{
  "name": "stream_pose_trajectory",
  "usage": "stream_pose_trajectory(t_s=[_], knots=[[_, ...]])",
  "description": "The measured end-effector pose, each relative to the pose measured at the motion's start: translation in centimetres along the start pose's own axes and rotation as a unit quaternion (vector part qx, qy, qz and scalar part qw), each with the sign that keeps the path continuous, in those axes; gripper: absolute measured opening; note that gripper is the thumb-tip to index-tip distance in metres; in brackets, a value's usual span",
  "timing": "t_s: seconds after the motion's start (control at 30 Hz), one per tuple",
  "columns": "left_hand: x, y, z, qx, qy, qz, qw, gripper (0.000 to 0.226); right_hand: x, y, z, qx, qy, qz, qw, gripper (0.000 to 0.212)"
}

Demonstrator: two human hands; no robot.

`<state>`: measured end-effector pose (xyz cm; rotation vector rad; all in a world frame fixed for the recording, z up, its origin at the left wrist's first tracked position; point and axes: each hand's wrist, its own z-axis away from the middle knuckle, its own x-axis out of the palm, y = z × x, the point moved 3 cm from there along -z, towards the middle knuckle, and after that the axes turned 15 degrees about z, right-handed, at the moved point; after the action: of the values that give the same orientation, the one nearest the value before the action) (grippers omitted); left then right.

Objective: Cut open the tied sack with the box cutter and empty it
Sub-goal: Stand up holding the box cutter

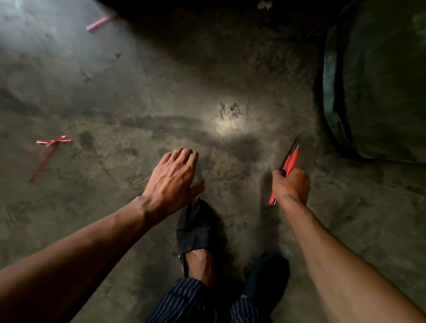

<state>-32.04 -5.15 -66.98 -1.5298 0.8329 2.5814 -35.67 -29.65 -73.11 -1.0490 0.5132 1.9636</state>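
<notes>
A big dark green sack bulges at the right edge of the view, resting on the concrete floor. My right hand is shut on a red box cutter whose blade end points up and forward, toward the sack's lower left side but apart from it. My left hand hovers palm down over the bare floor in the middle, fingers slightly curled, holding nothing. The sack's tied end is not visible.
Two red-and-white string pieces lie on the floor: a knotted one at the left, another at the upper left. My feet in dark shoes stand below the hands. A dark mass fills the top.
</notes>
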Motion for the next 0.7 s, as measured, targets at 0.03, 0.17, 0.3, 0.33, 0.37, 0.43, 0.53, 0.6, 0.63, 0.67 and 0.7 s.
stream_pose_trajectory(t_s=[0.03,0.17,0.3,0.33,0.37,0.43,0.53,0.6,0.63,0.67,0.7], knots=[[-1.5,0.5,0.4,0.003,0.003,-0.007,1.0,0.056,-1.4,-0.3,0.8,-0.01,-0.011,-0.024,1.0,0.033],[-10.9,4.0,1.7,0.009,0.028,-0.027,0.999,0.055,-9.7,-3.7,6.0,-0.113,-0.062,-0.111,0.985,0.027],[-25.3,10.5,3.4,0.023,0.092,-0.036,0.995,0.063,-24.6,-8.8,13.7,-0.234,-0.043,-0.146,0.96,0.011],[-29.5,12.5,4.1,0.03,0.114,-0.042,0.992,0.063,-29.1,-10.0,16.1,-0.261,-0.031,-0.148,0.953,0.01],[-33.8,14.6,5.1,0.036,0.134,-0.045,0.989,0.062,-33.6,-11.0,18.7,-0.285,-0.019,-0.154,0.946,0.01],[-41.6,18.4,6.9,0.046,0.17,-0.041,0.983,0.057,-41.7,-12.5,23.3,-0.328,0.005,-0.166,0.93,0.014],[-52.9,23.7,10.5,0.051,0.248,-0.036,0.967,0.048,-53.1,-14.0,29.4,-0.367,0.037,-0.169,0.914,0.032],[-58.5,26.4,12.2,0.064,0.293,-0.024,0.954,0.048,-59.2,-15.0,32.5,-0.39,0.06,-0.174,0.902,0.034],[-61.0,27.6,13.1,0.073,0.314,-0.017,0.946,0.048,-62.2,-15.5,34.1,-0.402,0.071,-0.188,0.893,0.029],[-63.3,28.6,14.0,0.083,0.33,-0.013,0.94,0.046,-64.9,-16.1,35.6,-0.412,0.079,-0.207,0.884,0.022],[-65.4,29.4,14.7,0.09,0.346,-0.011,0.934,0.044,-67.3,-16.6,36.8,-0.421,0.082,-0.226,0.874,0.014]])
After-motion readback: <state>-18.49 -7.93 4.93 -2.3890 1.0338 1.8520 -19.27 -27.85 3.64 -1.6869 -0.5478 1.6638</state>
